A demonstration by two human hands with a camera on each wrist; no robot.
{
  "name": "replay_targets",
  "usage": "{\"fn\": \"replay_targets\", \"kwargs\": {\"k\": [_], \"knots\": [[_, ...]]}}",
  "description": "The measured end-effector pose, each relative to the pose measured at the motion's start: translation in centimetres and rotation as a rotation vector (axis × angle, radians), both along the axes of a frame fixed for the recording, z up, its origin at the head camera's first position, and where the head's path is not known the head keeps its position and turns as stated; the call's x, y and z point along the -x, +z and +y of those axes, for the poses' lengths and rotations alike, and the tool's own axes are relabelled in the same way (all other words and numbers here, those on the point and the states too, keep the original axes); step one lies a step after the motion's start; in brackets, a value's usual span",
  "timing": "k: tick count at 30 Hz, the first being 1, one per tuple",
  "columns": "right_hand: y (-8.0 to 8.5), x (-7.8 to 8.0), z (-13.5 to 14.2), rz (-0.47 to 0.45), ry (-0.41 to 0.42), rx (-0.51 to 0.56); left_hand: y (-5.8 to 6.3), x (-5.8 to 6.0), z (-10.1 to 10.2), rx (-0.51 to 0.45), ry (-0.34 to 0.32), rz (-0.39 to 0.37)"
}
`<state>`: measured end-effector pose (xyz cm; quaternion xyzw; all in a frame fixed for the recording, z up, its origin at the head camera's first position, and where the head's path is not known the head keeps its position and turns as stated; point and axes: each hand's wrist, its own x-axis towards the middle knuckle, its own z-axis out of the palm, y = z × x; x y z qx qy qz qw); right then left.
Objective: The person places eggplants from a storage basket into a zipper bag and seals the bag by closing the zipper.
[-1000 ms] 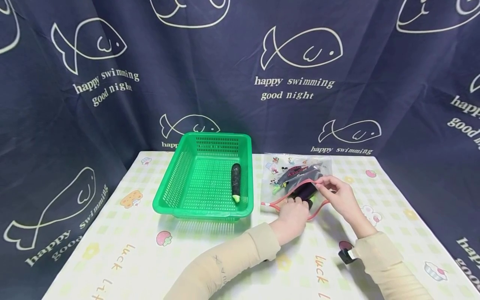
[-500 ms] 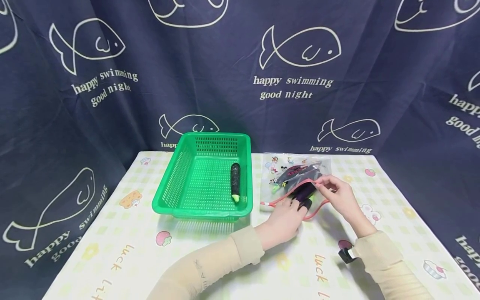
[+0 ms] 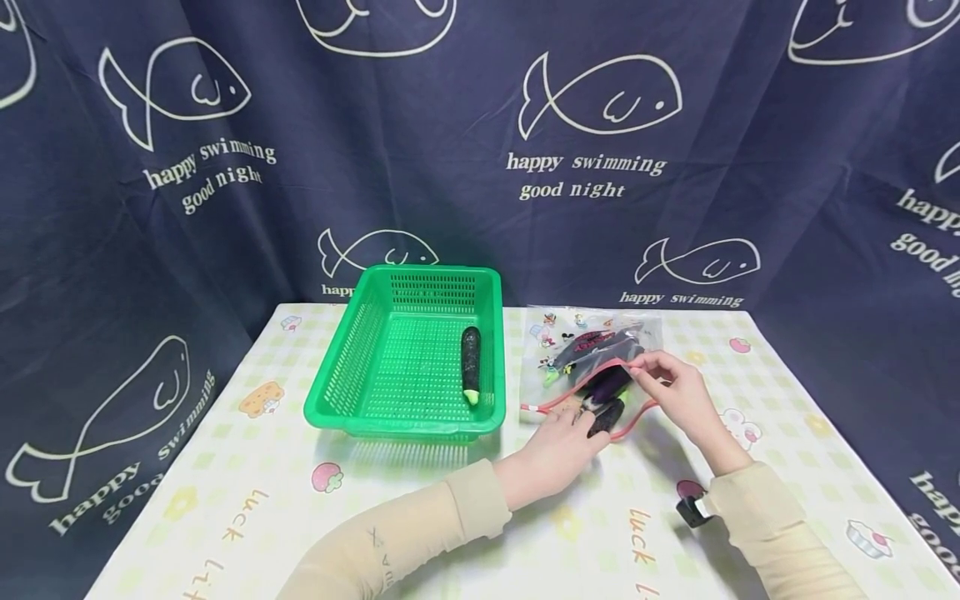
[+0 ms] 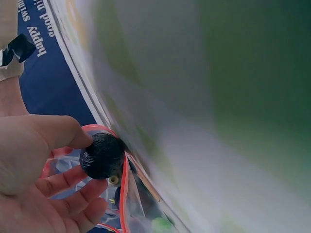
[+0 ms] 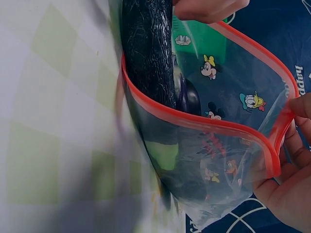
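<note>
My left hand (image 3: 557, 454) holds the end of a dark, wrinkled zucchini (image 3: 607, 417) at the mouth of a clear zip bag (image 3: 534, 379). In the left wrist view, thumb and fingers close on the zucchini's rounded black end (image 4: 101, 156). Its pale green end shows through the bag in the right wrist view, so it lies partly inside. My right hand (image 3: 675, 393) pinches the bag's red zip edge (image 5: 286, 119), keeping the mouth spread. A glossy purple eggplant (image 3: 606, 385) lies in the bag beside the zucchini, with more dark vegetables (image 3: 592, 350) behind it.
A green slotted basket (image 3: 330, 408) stands left of the bag, with another dark zucchini (image 3: 470, 367) along its right side. A patterned cloth (image 3: 262, 467) covers the table. A dark blue fish-print curtain (image 3: 450, 150) hangs behind and at both sides.
My left hand has drawn back to the left and toward me, and more of the zucchini's dark end shows at the bag's mouth. My right hand stays on the zip edge.
</note>
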<state>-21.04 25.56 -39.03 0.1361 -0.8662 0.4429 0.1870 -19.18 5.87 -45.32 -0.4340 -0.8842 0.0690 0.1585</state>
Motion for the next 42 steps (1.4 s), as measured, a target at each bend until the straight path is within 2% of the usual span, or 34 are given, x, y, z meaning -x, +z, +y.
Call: {"fn": "replay_targets", "kwargs": {"k": [24, 34, 42], "knots": [[-0.2, 0.0, 0.0, 0.015, 0.003, 0.002, 0.0, 0.0, 0.6, 0.003, 0.022, -0.001], [-0.2, 0.1, 0.0, 0.013, 0.001, 0.005, 0.6, 0.0, 1.4, 0.013, 0.042, -0.008], [-0.1, 0.0, -0.1, 0.01, 0.01, 0.017, 0.8, 0.1, 2.0, -0.017, 0.051, -0.017]]}}
